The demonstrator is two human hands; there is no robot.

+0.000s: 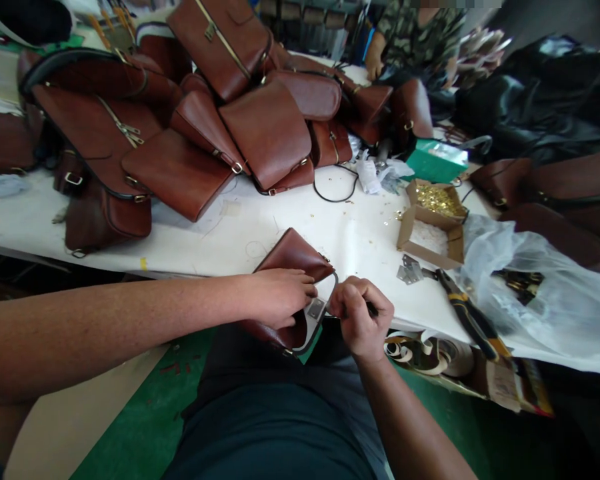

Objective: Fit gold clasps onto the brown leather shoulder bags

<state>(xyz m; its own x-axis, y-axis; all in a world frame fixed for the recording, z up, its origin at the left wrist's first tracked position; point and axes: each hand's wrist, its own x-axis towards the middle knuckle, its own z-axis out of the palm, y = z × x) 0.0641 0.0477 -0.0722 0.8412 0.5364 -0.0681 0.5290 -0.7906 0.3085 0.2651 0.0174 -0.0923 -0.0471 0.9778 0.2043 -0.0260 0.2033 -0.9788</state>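
A small brown leather bag point(293, 253) lies at the table's front edge, partly over my lap, with its opening turned to the right. My left hand point(280, 295) rests across it, fingers curled over the leather at the opening and holding it in place. Within the opening a small grey metal plate point(316, 307) shows against a pale lining. Just right of the bag's rim, my right hand point(360, 310) is closed in a fist round a dark-handled tool point(373, 309). Most of that tool is hidden by the fingers, so its kind cannot be made out.
Brown leather bags point(265, 133) are heaped across the back left. To the right stand a cardboard box point(430, 250) with gold-coloured small parts, pliers point(473, 317), metal plates point(410, 269) and a clear plastic bag point(545, 287). Across the table is another person in camouflage clothing point(405, 33).
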